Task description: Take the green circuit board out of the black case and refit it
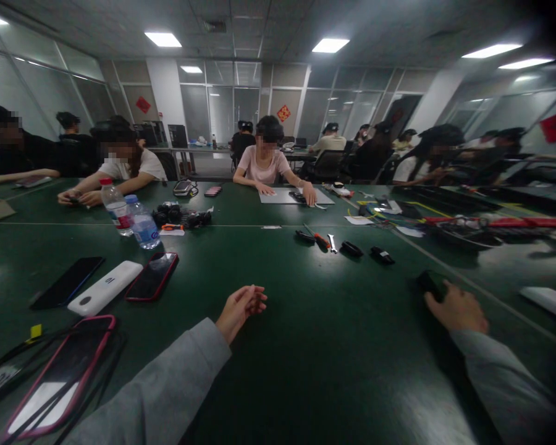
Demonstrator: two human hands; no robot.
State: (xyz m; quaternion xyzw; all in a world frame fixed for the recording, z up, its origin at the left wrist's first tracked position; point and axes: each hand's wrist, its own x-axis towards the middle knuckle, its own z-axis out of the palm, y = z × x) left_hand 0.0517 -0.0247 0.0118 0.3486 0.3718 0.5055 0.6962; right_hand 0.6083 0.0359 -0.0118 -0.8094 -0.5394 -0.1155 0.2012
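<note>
My left hand (241, 309) hovers over the green table (306, 346) at centre, its fingers loosely bent and nothing in them. To the right, my right hand (461, 307) grips a black box-like object (430, 285) at the table; its exact kind cannot be made out. Farther off, in a loose row between the hands, lie a black pouch-like item (304, 237), an orange-handled screwdriver (322, 241), a silver wrench (332, 243) and two more small black items, one (351, 249) left of the other (382, 255).
At left are a pink-rimmed phone (60, 377) with cables, a white power bank (105, 288), a red-edged phone (152, 277), a dark phone (68, 282) and two water bottles (143, 222). A person (265, 162) sits opposite, hands at a grey board (282, 196). Red cables (495, 222) lie right.
</note>
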